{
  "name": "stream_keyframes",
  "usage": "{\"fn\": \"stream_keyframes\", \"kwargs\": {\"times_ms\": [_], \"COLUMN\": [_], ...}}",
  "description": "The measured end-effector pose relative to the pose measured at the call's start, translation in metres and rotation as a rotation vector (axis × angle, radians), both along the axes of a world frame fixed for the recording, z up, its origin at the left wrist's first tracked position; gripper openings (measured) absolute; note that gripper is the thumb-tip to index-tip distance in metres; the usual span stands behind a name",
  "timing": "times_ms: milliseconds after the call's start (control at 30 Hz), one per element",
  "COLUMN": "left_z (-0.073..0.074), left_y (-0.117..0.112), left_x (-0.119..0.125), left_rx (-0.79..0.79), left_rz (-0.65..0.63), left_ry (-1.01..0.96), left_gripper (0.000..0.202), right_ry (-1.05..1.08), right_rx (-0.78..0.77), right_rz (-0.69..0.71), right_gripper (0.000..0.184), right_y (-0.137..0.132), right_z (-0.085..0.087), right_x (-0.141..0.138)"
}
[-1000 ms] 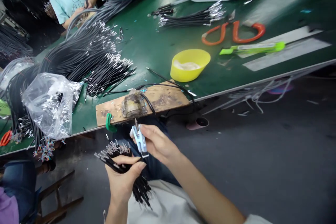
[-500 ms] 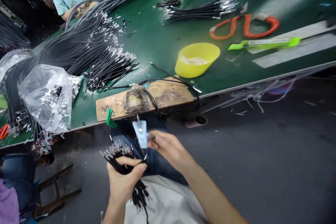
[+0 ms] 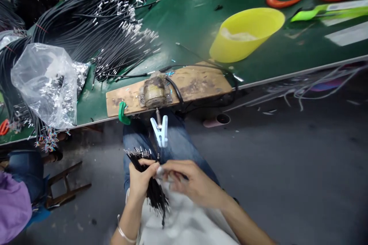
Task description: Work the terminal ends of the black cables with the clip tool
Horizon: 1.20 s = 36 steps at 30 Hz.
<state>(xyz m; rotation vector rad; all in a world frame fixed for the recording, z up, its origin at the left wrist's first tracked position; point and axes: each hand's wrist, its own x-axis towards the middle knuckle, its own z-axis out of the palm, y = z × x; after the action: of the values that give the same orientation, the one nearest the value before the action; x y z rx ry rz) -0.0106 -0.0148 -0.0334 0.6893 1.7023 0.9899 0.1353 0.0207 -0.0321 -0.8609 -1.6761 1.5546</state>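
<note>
1. We find the left hand (image 3: 139, 180) closed around a bundle of black cables (image 3: 155, 193), held on the near side of the table (image 3: 184, 26).
2. We note the right hand (image 3: 198, 183) just beside the left thumb, fingers bent and blurred; we cannot tell whether it grips anything.
3. Beyond both hands, we record a light-blue clip (image 3: 163, 133) at a metal tip (image 3: 158, 115).
4. We see a rounded block (image 3: 154, 91) on a wooden board (image 3: 201, 80) at the table's edge.
5. Farther back, we observe a yellow container (image 3: 238, 51).

Black cables (image 3: 156, 191), pale-blue clip (image 3: 161, 133), yellow tub (image 3: 230, 50), green tabletop (image 3: 188, 19).
</note>
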Motion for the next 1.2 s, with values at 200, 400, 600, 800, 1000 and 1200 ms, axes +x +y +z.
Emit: {"fn": "stream_keyframes", "kwargs": {"times_ms": [200, 400, 600, 800, 1000, 1200], "left_z": [-0.005, 0.000, 0.008, 0.016, 0.023, 0.028], "left_y": [-0.006, -0.008, -0.005, 0.003, 0.012, 0.010], "left_x": [0.004, 0.012, 0.014, 0.017, 0.018, 0.011], "left_rx": [0.008, 0.027, 0.059, 0.066, 0.027, 0.042], "left_rz": [0.026, 0.006, 0.048, 0.012, -0.083, -0.204], "left_ry": [-0.007, -0.078, -0.058, -0.028, -0.060, 0.084], "left_gripper": [0.011, 0.030, 0.033, 0.036, 0.040, 0.021], "right_ry": [0.041, 0.188, 0.197, 0.092, -0.013, 0.085], "right_rx": [-0.337, -0.725, -0.804, -0.527, -0.132, -0.207], "right_rz": [0.005, -0.221, -0.335, -0.323, -0.386, -0.093], "right_gripper": [0.031, 0.040, 0.048, 0.029, 0.022, 0.029], "right_y": [-0.010, -0.003, 0.006, 0.008, 0.014, 0.031], "right_z": [0.008, 0.007, 0.004, 0.008, 0.010, 0.012], "right_x": [-0.011, -0.016, -0.013, -0.016, -0.014, 0.005]}}
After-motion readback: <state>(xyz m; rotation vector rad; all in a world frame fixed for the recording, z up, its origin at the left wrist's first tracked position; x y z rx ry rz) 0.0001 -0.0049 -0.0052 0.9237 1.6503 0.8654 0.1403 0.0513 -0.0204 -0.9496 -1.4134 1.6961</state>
